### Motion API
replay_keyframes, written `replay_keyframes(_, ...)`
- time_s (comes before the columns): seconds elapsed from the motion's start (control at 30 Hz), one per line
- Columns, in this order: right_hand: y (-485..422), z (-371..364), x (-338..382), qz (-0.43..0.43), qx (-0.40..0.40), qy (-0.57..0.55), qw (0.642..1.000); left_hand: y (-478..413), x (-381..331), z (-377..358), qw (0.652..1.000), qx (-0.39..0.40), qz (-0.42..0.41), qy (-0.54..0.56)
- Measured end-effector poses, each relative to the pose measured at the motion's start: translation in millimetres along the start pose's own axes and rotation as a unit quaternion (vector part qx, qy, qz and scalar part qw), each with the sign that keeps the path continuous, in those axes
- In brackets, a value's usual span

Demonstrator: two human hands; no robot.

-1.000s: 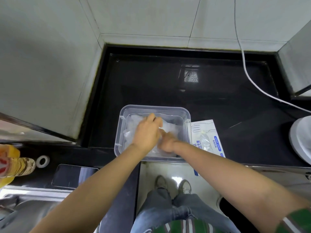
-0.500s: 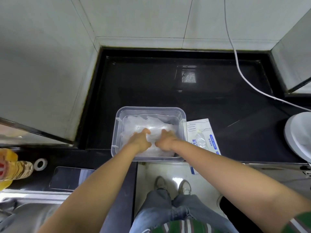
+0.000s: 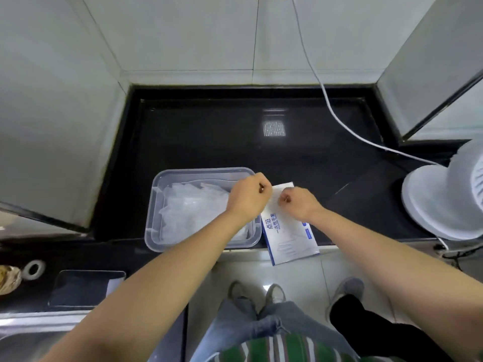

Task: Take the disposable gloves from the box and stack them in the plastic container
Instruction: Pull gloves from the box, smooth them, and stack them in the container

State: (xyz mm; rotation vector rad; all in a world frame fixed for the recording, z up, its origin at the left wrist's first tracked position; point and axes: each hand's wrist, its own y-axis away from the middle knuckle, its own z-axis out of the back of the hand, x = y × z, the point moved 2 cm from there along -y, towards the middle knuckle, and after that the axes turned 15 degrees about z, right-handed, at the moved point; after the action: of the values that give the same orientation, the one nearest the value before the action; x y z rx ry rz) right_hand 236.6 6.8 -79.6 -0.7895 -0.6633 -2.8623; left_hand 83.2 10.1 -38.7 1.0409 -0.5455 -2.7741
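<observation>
- Container: on counter, at front edge, left of middle.
- Gloves: piled inside container.
- Box: flat on counter, just right of container, near end overhanging front edge.
- Left hand: above container's right rim, beside box's far end.
- Right hand: over box's far half, just right of left hand, apart from it.
- Cable: down back wall, across counter's right rear to fan at far right.
- Phone: left of container and nearer, tape roll further left.
</observation>
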Motion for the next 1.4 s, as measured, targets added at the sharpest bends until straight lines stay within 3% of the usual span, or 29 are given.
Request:
replay_keyframes(0.07, 13, -15, -8, -0.012, 0.013, 0.043, 0.999, 7, -10, -19, 0.999, 0.048, 0.005, -0.003)
replay_keyframes(0.17, 24, -27, -10, 0.011, -0.061, 0.076, 0.995, 14, -18, -46, 0.99, 0.12, 0.05, -0.057)
replay_keyframes(0.23, 28, -29, -13, 0.027, -0.065, 0.103, 0.992, 19, -23, -61, 0.979, 0.149, 0.087, -0.107)
replay_keyframes(0.37, 30, -32, -20, 0.013, -0.08, 0.102, 0.992, 32, -12, -88, 0.978, 0.12, 0.117, -0.122)
replay_keyframes(0.63, 25, -28, -22, 0.019, -0.05, 0.05, 0.997, 33, 9, -100, 0.986, 0.06, 0.151, 0.021)
replay_keyframes(0.73, 24, -23, -23, 0.027, -0.042, -0.09, 0.995, 33, 10, -100, 0.984, 0.06, 0.158, 0.047)
replay_keyframes(0.83, 31, -14, -31, 0.007, -0.064, -0.258, 0.964, 38, 9, -100, 0.987, 0.06, 0.146, 0.032)
replay_keyframes(0.93, 36, -17, -41, -0.026, -0.107, -0.338, 0.935, 38, 9, -101, 0.988, 0.062, 0.138, 0.005)
replay_keyframes(1.1, 34, -6, -29, 0.038, -0.072, -0.195, 0.977, 38, 8, -101, 0.988, 0.067, 0.141, -0.015)
replay_keyframes(1.2, 30, 8, -24, 0.075, -0.125, -0.281, 0.949, 37, 8, -101, 0.988, 0.063, 0.141, -0.013)
replay_keyframes(1.33, 34, 27, -24, 0.045, -0.237, -0.475, 0.846, 38, 7, -101, 0.988, 0.063, 0.137, -0.021)
replay_keyframes(1.4, 34, 31, -26, 0.046, -0.241, -0.459, 0.854, 39, 5, -100, 0.987, 0.072, 0.143, -0.014)
